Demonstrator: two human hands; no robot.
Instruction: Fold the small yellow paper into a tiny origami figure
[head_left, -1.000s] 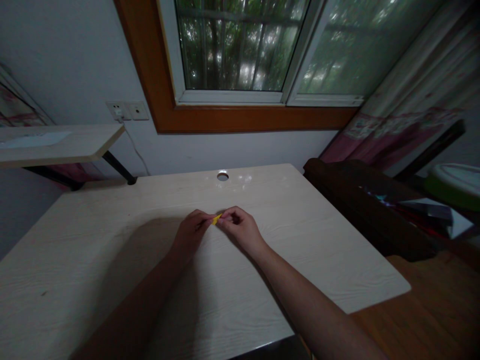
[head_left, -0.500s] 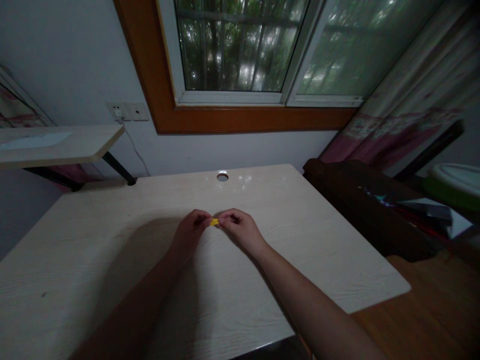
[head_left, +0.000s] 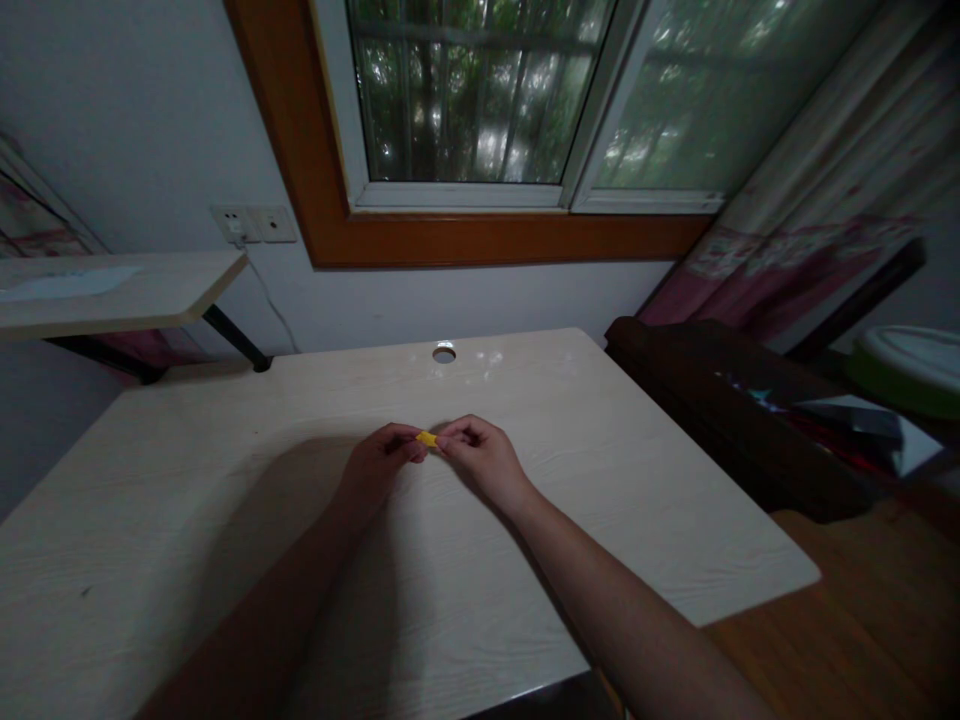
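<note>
Yellow scrap (head_left: 427,438) pinched two-handed, low over the bench (head_left: 225,560).
Left hand (head_left: 375,465) and right hand (head_left: 480,460) each closed on one end, fingertips nearly meeting, likely to brace something that small; cable hole (head_left: 444,353) beyond them, window (head_left: 480,100) farther.

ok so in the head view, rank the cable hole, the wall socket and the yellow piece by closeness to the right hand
1. yellow piece: pinched by the right hand, on its left side.
2. cable hole: ahead, near the far edge of the desk.
3. wall socket: beyond the desk, up and to the left.
</note>
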